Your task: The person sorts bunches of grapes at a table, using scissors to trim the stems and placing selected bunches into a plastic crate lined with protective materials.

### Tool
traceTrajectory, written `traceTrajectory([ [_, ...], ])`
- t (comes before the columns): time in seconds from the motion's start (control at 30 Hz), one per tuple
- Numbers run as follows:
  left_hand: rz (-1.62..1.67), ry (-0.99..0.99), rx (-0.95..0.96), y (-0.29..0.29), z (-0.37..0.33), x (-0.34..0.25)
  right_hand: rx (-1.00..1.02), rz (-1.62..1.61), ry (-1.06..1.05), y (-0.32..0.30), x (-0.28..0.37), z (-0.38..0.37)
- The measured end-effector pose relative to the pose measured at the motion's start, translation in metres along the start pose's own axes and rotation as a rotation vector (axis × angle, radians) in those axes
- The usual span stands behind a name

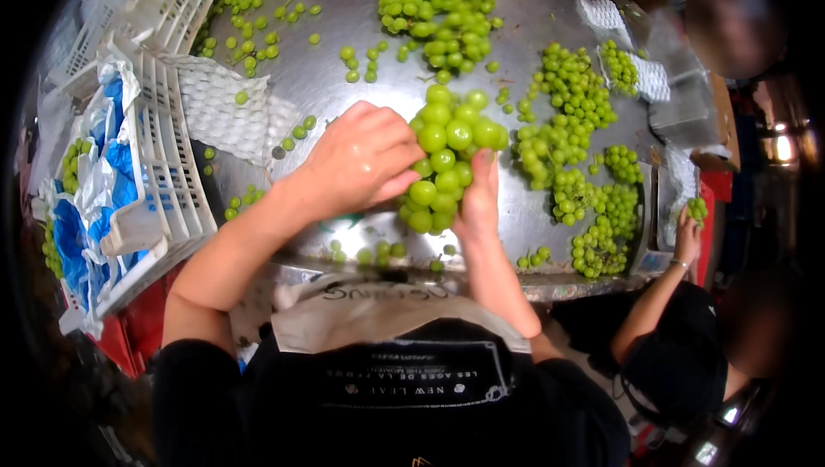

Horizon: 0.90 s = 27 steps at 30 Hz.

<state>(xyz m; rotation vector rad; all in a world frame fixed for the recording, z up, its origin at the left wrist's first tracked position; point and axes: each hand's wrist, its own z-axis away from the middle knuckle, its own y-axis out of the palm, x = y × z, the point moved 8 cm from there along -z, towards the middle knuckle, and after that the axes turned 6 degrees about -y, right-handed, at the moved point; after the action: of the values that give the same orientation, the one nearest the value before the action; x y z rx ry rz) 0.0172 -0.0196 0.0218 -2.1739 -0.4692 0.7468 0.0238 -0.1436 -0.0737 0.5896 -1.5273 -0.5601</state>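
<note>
The right hand (pixel 481 201), its thumb raised, grips a bunch of round green grapes (pixel 443 158) at the frame's centre. The left hand (pixel 365 153) curls its fingers against the bunch's left side; whether they pinch anything I cannot tell. White netted foam (pixel 223 110) lies on the shiny metal table (pixel 339 3) beside a white slatted plastic crate (pixel 163 123) at left.

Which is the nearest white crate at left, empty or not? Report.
Not empty: the crate shows blue and white wrapping and grapes inside.
</note>
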Motion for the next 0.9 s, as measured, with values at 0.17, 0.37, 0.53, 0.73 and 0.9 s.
traceTrajectory([
  [0.17,0.095,-0.08,-0.047,-0.002,-0.004,0.004,0.091,0.098,-0.019,0.002,0.002,0.0],
  [0.37,0.259,-0.245,-0.071,0.002,0.0,0.016,0.001,0.083,-0.098,-0.008,-0.004,0.0],
  [0.53,0.345,-0.428,-0.003,0.01,0.004,0.025,-0.043,0.22,-0.265,-0.008,0.008,0.001],
  [0.73,0.335,-0.507,0.067,0.015,0.006,0.027,-0.133,0.325,-0.363,-0.013,0.021,0.002],
  [0.9,0.478,-0.553,0.208,0.027,0.005,0.034,-0.093,0.354,-0.353,-0.016,0.018,0.001],
])
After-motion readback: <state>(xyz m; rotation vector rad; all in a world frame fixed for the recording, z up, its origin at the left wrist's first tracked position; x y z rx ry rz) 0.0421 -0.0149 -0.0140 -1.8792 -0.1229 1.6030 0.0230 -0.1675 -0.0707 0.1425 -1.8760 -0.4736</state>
